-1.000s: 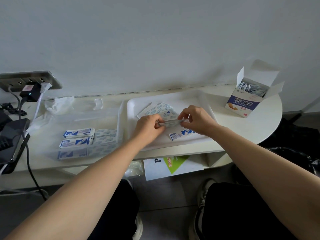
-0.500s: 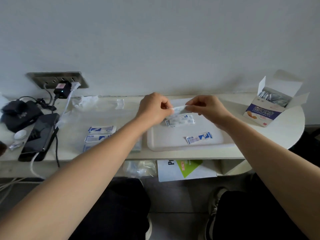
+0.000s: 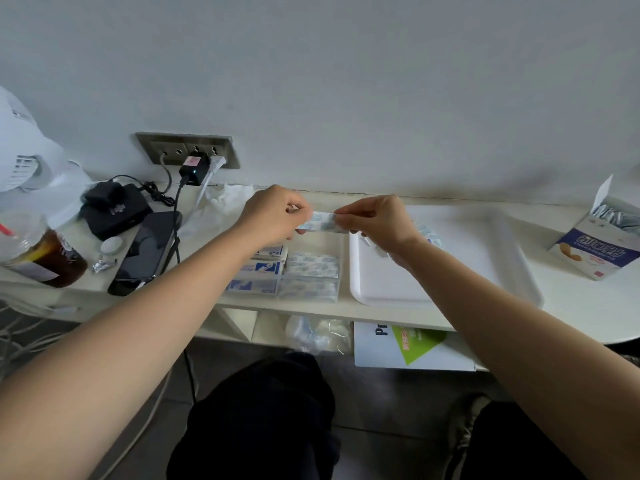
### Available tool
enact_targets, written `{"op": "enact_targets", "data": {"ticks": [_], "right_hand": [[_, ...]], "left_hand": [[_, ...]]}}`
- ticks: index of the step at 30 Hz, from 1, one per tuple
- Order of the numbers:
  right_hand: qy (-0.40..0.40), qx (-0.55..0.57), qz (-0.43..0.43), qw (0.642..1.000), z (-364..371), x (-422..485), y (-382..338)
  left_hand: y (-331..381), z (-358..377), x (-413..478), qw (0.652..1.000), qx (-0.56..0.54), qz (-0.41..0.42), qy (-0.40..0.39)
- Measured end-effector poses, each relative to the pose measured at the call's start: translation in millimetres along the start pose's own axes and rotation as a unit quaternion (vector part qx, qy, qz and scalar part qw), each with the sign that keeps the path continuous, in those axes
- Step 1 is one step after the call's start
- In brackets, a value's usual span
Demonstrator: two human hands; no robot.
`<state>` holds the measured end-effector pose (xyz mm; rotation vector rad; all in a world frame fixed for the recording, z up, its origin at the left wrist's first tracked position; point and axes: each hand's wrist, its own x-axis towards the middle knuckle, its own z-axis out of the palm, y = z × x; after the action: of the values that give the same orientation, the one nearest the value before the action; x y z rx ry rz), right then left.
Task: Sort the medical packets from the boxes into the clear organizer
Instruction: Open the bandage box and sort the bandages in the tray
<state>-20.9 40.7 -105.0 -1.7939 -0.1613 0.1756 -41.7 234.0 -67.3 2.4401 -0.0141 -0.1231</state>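
Between my two hands hangs a small stack of white-and-blue packets [image 3: 320, 224], held above the clear organizer [image 3: 341, 252]. My left hand [image 3: 273, 216] pinches its left end and my right hand [image 3: 377, 220] pinches its right end. The organizer's near compartments hold blue-and-white packets [image 3: 265, 268] on the left and pale patterned packets [image 3: 311, 268] on the right. To the right lies a white tray [image 3: 450, 271], with a few loose packets [image 3: 429, 235] partly hidden behind my right wrist. An open blue-and-white box [image 3: 599, 244] with silver sachets stands at the far right.
A black phone [image 3: 149, 251], a black charger case [image 3: 114, 209], cables and a wall socket strip [image 3: 188, 150] crowd the left of the shelf. A drink cup [image 3: 38, 254] stands at the far left edge. A plastic bag [image 3: 311, 332] and a leaflet [image 3: 412, 346] sit below.
Both hands lifted the packets off the tray and carried them left, over the organizer. The view has swung left, bringing the phone, cup and socket into sight.
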Motion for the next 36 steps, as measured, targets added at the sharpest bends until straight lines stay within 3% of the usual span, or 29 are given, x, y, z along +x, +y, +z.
{"op": "enact_targets", "data": {"ticks": [3,6,11,19,26,31,36], "right_hand": [[-0.002,-0.028,0.012,1.0,7.6,3.0,4.8],[0.01,-0.076,0.007,0.997,12.1,4.8,9.3],[0.033,-0.123,-0.02,0.992,9.4,2.1,11.2],[-0.044,-0.179,-0.009,0.983,10.8,-4.8,21.4],[-0.067,-0.193,-0.017,0.979,7.9,-5.7,21.3],[-0.071,-0.175,-0.012,0.982,6.9,-7.2,20.9],[-0.086,-0.144,-0.008,0.986,0.2,-10.1,16.1]], "left_hand": [[-11.8,-0.6,1.5,0.996,-0.047,-0.056,-0.051],[-22.6,0.9,1.5,0.994,-0.067,-0.087,-0.029],[-28.3,9.7,-2.9,0.991,-0.008,-0.13,-0.031],[-19.6,29.3,5.7,0.98,0.065,-0.178,-0.059],[-18.6,48.7,12.0,0.966,0.23,-0.11,-0.041],[-8.9,50.4,10.9,0.913,0.406,-0.033,-0.037],[3.9,43.4,8.1,0.874,0.484,0.02,-0.044]]}}
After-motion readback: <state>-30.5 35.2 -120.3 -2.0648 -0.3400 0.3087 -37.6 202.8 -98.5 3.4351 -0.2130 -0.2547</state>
